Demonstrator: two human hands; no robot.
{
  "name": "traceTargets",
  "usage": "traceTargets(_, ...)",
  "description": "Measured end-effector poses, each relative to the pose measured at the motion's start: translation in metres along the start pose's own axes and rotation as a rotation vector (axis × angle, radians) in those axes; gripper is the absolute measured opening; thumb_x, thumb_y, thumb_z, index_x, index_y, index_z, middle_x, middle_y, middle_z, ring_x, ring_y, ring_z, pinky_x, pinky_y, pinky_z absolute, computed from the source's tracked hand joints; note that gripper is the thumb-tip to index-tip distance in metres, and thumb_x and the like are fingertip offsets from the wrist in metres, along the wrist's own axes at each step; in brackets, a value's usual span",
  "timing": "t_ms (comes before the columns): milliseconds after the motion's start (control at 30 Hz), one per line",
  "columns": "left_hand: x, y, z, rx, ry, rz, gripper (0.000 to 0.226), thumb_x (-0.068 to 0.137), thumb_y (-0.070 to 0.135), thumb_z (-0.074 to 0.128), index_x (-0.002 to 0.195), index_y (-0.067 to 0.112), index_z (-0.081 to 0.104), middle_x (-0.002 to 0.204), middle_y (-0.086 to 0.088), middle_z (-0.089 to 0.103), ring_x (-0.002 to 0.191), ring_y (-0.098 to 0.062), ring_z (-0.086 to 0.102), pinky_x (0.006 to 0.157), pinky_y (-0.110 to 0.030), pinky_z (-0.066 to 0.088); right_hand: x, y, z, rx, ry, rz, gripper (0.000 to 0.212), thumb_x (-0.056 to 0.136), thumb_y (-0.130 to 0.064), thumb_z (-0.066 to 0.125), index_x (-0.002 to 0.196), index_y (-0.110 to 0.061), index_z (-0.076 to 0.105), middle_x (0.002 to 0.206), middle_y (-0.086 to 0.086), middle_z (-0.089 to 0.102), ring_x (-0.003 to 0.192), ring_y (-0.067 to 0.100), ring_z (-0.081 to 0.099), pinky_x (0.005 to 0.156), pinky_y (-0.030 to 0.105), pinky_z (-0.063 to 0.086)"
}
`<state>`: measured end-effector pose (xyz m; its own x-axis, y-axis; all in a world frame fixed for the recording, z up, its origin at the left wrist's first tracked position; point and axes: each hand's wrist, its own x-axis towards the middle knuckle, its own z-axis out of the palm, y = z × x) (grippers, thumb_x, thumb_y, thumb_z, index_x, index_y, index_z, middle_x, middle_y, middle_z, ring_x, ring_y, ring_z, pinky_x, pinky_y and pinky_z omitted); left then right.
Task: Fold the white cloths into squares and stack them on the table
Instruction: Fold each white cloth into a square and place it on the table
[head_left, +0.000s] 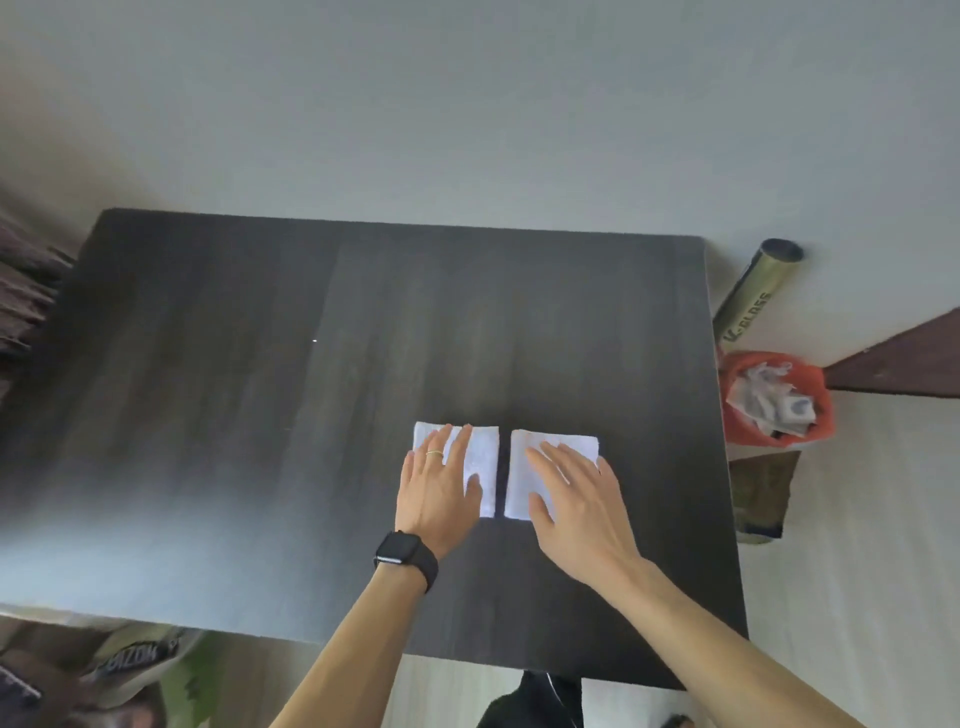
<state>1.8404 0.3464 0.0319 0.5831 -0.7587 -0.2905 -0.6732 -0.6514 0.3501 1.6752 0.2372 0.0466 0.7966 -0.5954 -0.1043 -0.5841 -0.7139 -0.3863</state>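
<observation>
Two folded white cloths lie side by side on the dark table (260, 415), a narrow gap between them. My left hand (439, 488), with a ring and a black watch at the wrist, lies flat on the left cloth (483, 457), fingers straight. My right hand (576, 493) rests flat on the right cloth (524, 457), fingers spread and straight. Each hand covers much of its cloth. Both cloths sit near the table's right front part.
Beyond the table's right edge stand an orange bin (776, 397) with crumpled paper, a green tube (753, 296) and a brown paper bag (763, 493). A pale wall runs behind the table. Dark fabric (26, 291) lies at the far left; bags (130, 665) lie below the front left edge.
</observation>
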Motion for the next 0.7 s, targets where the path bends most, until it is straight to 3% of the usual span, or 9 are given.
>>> traceTargets(100, -0.022, 0.066, -0.004, -0.125, 0.016, 0.047, 0.056, 0.093, 0.031, 0.053, 0.148, 0.027, 0.039, 0.148, 0.000, 0.046, 0.140, -0.022, 0.035, 0.114, -0.038, 0.030, -0.048, 0.037, -0.047, 0.130, 0.153, 0.081, 0.040, 0.089, -0.024, 0.066, 0.129, -0.021, 0.063, 0.132, -0.002, 0.064, 0.122, 0.020, 0.058, 0.103, 0.036, 0.045)
traceTargets(300, -0.070, 0.245, 0.017, -0.201, -0.047, 0.375, 0.042, 0.094, 0.031, 0.054, 0.136, 0.027, 0.053, 0.133, 0.002, 0.058, 0.125, -0.021, 0.050, 0.104, -0.037, 0.041, -0.171, 0.130, -0.136, 0.307, 0.411, 0.378, 0.031, 0.095, -0.029, 0.062, 0.126, -0.029, 0.065, 0.123, -0.019, 0.062, 0.117, 0.003, 0.052, 0.098, 0.019, 0.042)
traceTargets(433, -0.115, 0.382, 0.048, -0.176, -0.150, 0.601, 0.040, 0.094, 0.031, 0.052, 0.134, 0.031, 0.053, 0.129, 0.002, 0.059, 0.120, -0.024, 0.053, 0.102, -0.040, 0.042, -0.279, 0.198, -0.182, 0.315, 0.562, 0.610, 0.030, 0.096, -0.029, 0.061, 0.126, -0.031, 0.065, 0.117, -0.027, 0.056, 0.110, -0.002, 0.050, 0.091, 0.000, 0.030)
traceTargets(700, -0.253, 0.640, 0.142, -0.167, -0.373, 1.044, 0.034, 0.096, 0.035, 0.050, 0.130, 0.035, 0.053, 0.129, 0.009, 0.060, 0.120, -0.013, 0.053, 0.104, -0.036, 0.044, -0.520, 0.314, -0.249, 0.259, 0.891, 1.023, 0.025, 0.096, -0.033, 0.060, 0.120, -0.040, 0.064, 0.117, -0.031, 0.056, 0.114, 0.000, 0.051, 0.087, 0.001, 0.027)
